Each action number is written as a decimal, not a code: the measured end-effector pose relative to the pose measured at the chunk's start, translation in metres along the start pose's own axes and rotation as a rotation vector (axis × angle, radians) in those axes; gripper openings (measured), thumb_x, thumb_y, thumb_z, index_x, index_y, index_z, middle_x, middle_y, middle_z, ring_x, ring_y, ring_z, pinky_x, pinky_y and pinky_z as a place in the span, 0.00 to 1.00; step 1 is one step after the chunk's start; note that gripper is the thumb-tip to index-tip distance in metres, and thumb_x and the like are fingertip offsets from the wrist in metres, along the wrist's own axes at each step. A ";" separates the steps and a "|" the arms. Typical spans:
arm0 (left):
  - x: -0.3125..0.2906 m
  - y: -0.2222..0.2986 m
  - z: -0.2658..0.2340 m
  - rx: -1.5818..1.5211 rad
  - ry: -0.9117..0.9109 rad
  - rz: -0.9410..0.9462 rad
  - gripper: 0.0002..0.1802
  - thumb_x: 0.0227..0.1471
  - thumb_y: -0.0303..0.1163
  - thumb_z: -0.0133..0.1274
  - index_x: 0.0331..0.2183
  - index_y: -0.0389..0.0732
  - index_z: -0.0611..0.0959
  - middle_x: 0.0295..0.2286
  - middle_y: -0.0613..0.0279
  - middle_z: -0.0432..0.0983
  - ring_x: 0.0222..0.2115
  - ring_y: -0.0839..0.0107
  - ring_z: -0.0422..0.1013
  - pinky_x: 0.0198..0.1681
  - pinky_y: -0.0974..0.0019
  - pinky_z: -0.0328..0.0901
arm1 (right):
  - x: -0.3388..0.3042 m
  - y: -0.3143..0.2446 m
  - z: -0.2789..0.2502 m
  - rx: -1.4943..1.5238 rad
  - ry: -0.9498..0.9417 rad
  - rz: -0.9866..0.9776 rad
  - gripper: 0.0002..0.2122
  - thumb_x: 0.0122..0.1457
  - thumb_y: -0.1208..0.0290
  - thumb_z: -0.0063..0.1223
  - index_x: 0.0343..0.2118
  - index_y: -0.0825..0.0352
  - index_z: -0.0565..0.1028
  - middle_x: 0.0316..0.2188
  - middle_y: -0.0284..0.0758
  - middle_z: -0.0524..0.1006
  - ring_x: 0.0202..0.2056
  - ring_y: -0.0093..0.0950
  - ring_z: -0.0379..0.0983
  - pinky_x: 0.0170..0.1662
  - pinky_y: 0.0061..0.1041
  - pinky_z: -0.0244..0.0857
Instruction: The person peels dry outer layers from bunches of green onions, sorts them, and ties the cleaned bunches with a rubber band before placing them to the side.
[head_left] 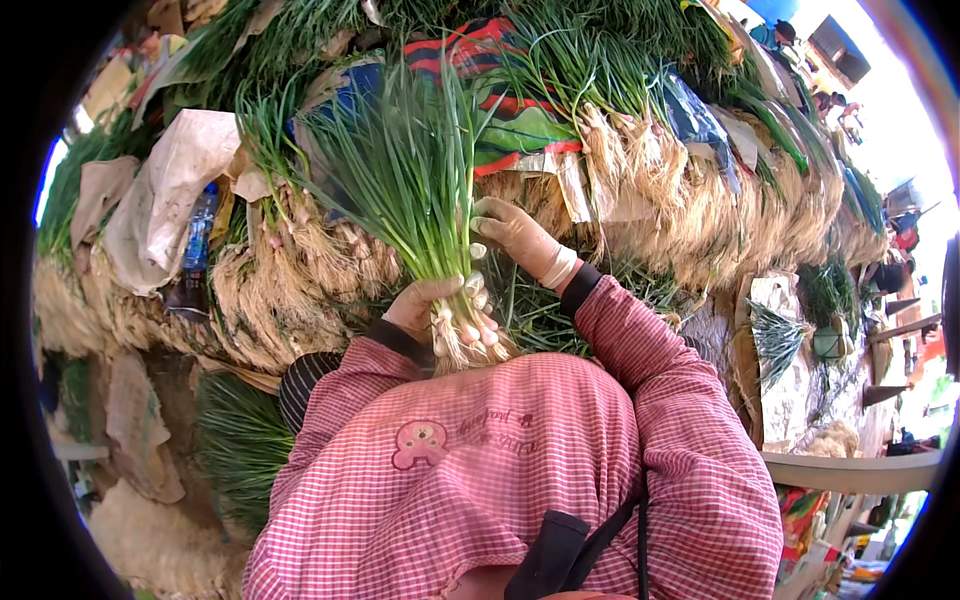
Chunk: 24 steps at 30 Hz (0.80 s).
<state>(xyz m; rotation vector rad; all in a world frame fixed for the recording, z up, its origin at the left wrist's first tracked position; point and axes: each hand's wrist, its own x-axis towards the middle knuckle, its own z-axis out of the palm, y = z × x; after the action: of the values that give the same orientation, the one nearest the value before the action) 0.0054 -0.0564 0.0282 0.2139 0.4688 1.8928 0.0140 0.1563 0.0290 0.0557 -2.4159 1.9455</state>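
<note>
A bunch of spring onions [425,190] stands upright in front of my chest, green leaves up, with white bulbs and pale roots [462,345] at the bottom. My left hand [420,303], in a thin pale glove, is closed round the bunch just above the bulbs. My right hand [520,240], gloved too with a white band at the wrist, has its bent fingers closed on the leaves at the bunch's right side. Part of its grip is hidden behind the leaves.
A long heap of spring onions, roots [740,225] toward me, spans the area ahead. On it lie a colourful striped cloth [520,135], a whitish sack [190,175] and a plastic bottle [199,230]. More onions [240,440] lie at my left. A curved rail [860,472] is at right.
</note>
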 end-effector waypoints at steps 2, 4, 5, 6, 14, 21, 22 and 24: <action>0.001 0.000 -0.004 0.040 -0.008 0.027 0.31 0.50 0.31 0.56 0.56 0.40 0.66 0.31 0.60 0.70 0.35 0.62 0.72 0.44 0.48 0.73 | -0.005 0.021 0.002 -0.185 0.026 0.100 0.12 0.59 0.69 0.50 0.42 0.70 0.71 0.34 0.41 0.78 0.35 0.35 0.76 0.40 0.35 0.68; -0.001 0.004 -0.006 0.051 0.002 0.099 0.32 0.49 0.30 0.56 0.55 0.39 0.67 0.31 0.60 0.70 0.34 0.62 0.72 0.41 0.49 0.73 | -0.029 0.023 0.003 -0.863 -0.286 0.008 0.13 0.58 0.63 0.49 0.40 0.67 0.74 0.34 0.45 0.79 0.38 0.42 0.76 0.41 0.38 0.69; -0.001 0.007 -0.005 0.044 0.003 0.142 0.32 0.47 0.30 0.57 0.54 0.37 0.67 0.30 0.60 0.71 0.33 0.61 0.72 0.39 0.48 0.73 | -0.039 0.027 -0.002 -1.059 -0.492 0.119 0.14 0.58 0.61 0.48 0.39 0.66 0.75 0.35 0.46 0.79 0.38 0.45 0.76 0.42 0.40 0.69; -0.002 0.012 -0.003 0.056 -0.017 0.171 0.32 0.47 0.30 0.57 0.54 0.38 0.68 0.29 0.61 0.71 0.32 0.62 0.72 0.40 0.49 0.71 | -0.044 0.035 -0.018 -1.092 -0.584 0.153 0.14 0.58 0.60 0.47 0.39 0.66 0.76 0.36 0.45 0.79 0.39 0.44 0.76 0.43 0.40 0.69; 0.001 0.029 0.013 0.207 0.017 0.258 0.35 0.47 0.36 0.63 0.54 0.37 0.68 0.30 0.65 0.71 0.35 0.67 0.72 0.43 0.57 0.70 | 0.072 -0.007 -0.153 -1.250 0.587 0.184 0.14 0.61 0.61 0.50 0.44 0.65 0.74 0.36 0.46 0.78 0.39 0.41 0.76 0.43 0.38 0.70; 0.012 0.029 0.009 0.078 -0.024 0.303 0.44 0.54 0.48 0.55 0.63 0.38 0.57 0.37 0.63 0.71 0.39 0.65 0.70 0.39 0.56 0.69 | 0.079 0.011 -0.161 -1.015 0.516 0.320 0.14 0.56 0.61 0.54 0.37 0.67 0.76 0.35 0.48 0.79 0.40 0.46 0.76 0.44 0.38 0.68; 0.013 0.028 0.011 0.045 -0.055 0.309 0.46 0.54 0.50 0.54 0.64 0.38 0.54 0.37 0.63 0.71 0.37 0.65 0.70 0.38 0.57 0.68 | 0.065 0.014 -0.159 -0.924 0.458 0.235 0.14 0.57 0.61 0.54 0.38 0.68 0.75 0.35 0.48 0.79 0.39 0.46 0.76 0.44 0.39 0.68; 0.012 0.026 -0.004 -0.079 -0.150 0.297 0.45 0.54 0.52 0.52 0.63 0.39 0.55 0.38 0.58 0.74 0.32 0.60 0.74 0.39 0.49 0.71 | 0.023 0.016 -0.136 -0.817 0.406 0.126 0.15 0.57 0.60 0.54 0.38 0.68 0.75 0.35 0.48 0.79 0.38 0.47 0.75 0.43 0.40 0.68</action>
<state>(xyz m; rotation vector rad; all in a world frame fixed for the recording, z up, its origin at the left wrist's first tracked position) -0.0224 -0.0535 0.0348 0.3880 0.2706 2.1610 -0.0087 0.2926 0.0434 -0.4671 -2.7225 0.7504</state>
